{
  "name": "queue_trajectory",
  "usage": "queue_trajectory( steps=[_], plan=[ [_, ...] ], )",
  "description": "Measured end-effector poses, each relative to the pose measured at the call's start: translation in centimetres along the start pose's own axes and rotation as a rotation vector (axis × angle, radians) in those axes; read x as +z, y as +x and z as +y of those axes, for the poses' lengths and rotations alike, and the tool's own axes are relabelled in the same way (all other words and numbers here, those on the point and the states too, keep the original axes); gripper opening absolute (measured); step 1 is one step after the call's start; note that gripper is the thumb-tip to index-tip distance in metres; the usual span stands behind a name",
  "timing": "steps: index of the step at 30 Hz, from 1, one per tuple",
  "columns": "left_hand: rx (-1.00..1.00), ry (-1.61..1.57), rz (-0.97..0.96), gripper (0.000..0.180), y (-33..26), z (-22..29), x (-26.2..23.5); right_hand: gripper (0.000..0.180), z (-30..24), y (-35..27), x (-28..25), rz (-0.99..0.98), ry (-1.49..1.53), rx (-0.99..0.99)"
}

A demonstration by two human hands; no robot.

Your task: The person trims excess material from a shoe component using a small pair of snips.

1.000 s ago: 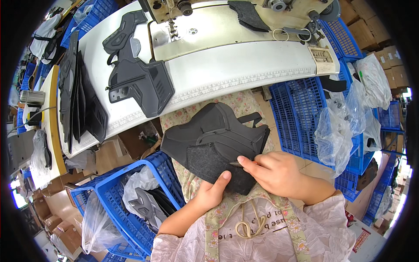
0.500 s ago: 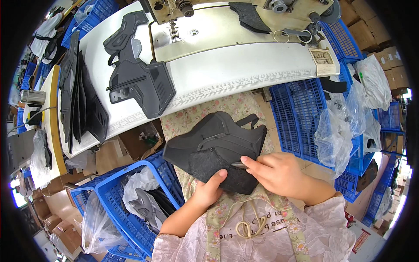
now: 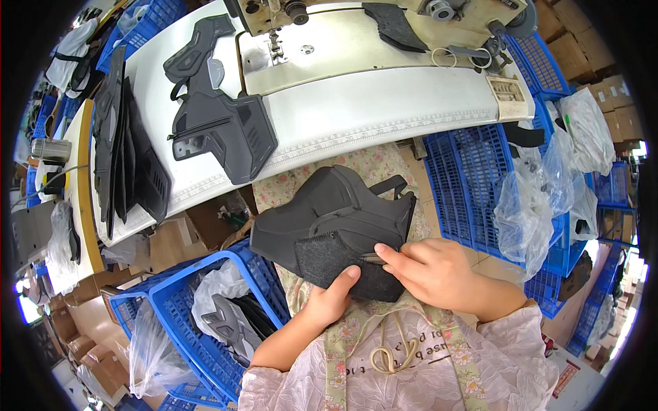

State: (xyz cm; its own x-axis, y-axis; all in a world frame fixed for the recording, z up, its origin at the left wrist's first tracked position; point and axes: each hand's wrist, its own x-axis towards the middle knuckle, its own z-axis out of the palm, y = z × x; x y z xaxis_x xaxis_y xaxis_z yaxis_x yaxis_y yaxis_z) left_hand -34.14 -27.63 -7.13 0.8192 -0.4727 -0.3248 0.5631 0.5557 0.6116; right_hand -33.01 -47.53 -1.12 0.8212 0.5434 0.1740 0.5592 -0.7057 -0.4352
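Note:
Over my lap lies a black moulded padded panel [image 3: 332, 198] with a short strap [image 3: 389, 186] at its far right corner. A fuzzy dark fabric patch [image 3: 325, 259] is stitched along its near side. My left hand [image 3: 334, 293] grips the patch's near edge, thumb on top and fingers hidden beneath. My right hand [image 3: 439, 270] is closed in a pinch on a thin metal tool [image 3: 372, 259], whose tip rests at the patch's right part. Most of that tool is hidden by the fingers, so its kind is unclear.
Ahead stands a sewing machine [image 3: 384, 58] on a white table [image 3: 356, 103]. Another grey-black panel [image 3: 226, 130] and a stack of black panels [image 3: 127, 151] lie on the left. Blue crates [image 3: 205, 308] flank me, and a dark fabric piece [image 3: 392, 27] rests on the machine bed.
The panel has tilted and shifted slightly away and to the left. My right hand and the tool have moved a little left; both hands keep their grip.

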Motion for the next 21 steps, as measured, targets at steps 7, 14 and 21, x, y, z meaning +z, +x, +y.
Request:
queue_trajectory(
  steps=[7,14,21],
  plan=[
    [-0.004,0.040,0.001,0.040,-0.02,-0.14,-0.25,0.048,-0.11,0.07,0.47,0.007,-0.060,-0.026],
    [0.004,0.048,-0.037,0.039,0.15,-0.22,-0.39,0.052,0.05,0.22,0.30,-0.040,-0.064,-0.015],
    [0.082,0.230,0.024,0.036,0.17,-0.61,-0.58,0.044,0.11,0.57,0.10,-0.001,-0.001,0.017]
  ],
)
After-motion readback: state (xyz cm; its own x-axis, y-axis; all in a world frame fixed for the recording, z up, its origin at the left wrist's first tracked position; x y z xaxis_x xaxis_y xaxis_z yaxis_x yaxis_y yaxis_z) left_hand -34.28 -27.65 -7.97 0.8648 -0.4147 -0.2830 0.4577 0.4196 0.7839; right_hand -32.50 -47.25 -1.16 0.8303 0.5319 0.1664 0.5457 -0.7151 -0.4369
